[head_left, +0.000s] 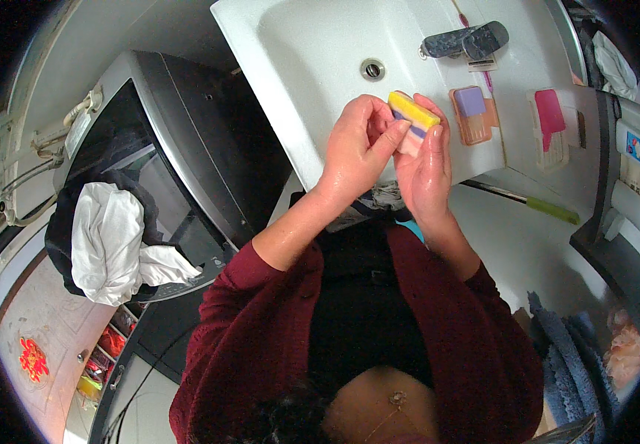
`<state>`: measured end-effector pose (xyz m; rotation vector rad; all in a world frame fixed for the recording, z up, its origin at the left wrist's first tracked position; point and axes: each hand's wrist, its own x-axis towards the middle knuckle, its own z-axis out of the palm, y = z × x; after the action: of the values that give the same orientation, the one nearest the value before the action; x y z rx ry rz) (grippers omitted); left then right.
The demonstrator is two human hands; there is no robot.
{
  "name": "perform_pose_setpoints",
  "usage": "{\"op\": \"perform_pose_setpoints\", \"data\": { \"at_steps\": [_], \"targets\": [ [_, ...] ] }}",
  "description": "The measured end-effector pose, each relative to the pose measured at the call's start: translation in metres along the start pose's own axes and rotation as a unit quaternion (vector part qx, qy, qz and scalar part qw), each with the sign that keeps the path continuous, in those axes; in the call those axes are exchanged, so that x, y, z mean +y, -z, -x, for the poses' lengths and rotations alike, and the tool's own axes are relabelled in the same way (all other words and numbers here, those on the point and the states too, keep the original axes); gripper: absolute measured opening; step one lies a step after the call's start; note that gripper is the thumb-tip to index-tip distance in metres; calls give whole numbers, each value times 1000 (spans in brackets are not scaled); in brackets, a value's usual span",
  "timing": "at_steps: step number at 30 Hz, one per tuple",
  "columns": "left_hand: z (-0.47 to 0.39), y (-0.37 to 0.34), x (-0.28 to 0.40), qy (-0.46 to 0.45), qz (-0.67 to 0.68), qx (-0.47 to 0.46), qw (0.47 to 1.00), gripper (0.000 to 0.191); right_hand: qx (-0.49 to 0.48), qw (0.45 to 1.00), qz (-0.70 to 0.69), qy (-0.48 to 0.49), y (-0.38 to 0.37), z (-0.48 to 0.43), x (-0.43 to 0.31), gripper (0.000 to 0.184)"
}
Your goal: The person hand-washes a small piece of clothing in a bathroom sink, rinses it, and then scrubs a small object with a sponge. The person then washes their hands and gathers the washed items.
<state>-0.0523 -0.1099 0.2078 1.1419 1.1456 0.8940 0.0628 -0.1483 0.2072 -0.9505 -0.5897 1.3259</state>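
Observation:
Over the front of a white washbasin (292, 72), both my hands are around a small layered block (413, 111). Its top layer is yellow, with purple and pale pink beneath; whether it is sponge or soap I cannot tell. The thumb of my left hand (356, 141) presses on its near side. My right hand (430, 172) cups it from the right and from below. Wet skin glistens on both hands. The round drain (373, 70) lies beyond my fingers, and a dark marbled faucet (453, 43) rises at the basin's right.
Right of the basin are a soap dish (478, 126) holding a purple bar (470, 102), a pink-handled brush (550, 116) and a green-handled tool (553, 210). At left, white cloth (108, 238) lies on a dark-topped washing machine (187, 127). Blue fabric (567, 355) hangs lower right.

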Motion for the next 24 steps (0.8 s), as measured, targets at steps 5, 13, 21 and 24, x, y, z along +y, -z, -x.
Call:
{"op": "perform_pose_setpoints", "data": {
  "at_steps": [5, 13, 21, 24],
  "targets": [
    [2, -1, -3, -36, -69, 4, 997, 17, 4, 1000, 4, 10, -2, 2, 3, 47],
    [6, 0, 6, 20, -19, -22, 999, 11, 2, 1000, 17, 24, 0, 1, 2, 44],
    [4, -1, 6, 22, -66, -17, 997, 9, 0, 998, 49, 41, 3, 3, 6, 42],
    [3, 0, 3, 44, -31, -23, 998, 8, -2, 999, 38, 37, 4, 3, 6, 43]
  ]
}}
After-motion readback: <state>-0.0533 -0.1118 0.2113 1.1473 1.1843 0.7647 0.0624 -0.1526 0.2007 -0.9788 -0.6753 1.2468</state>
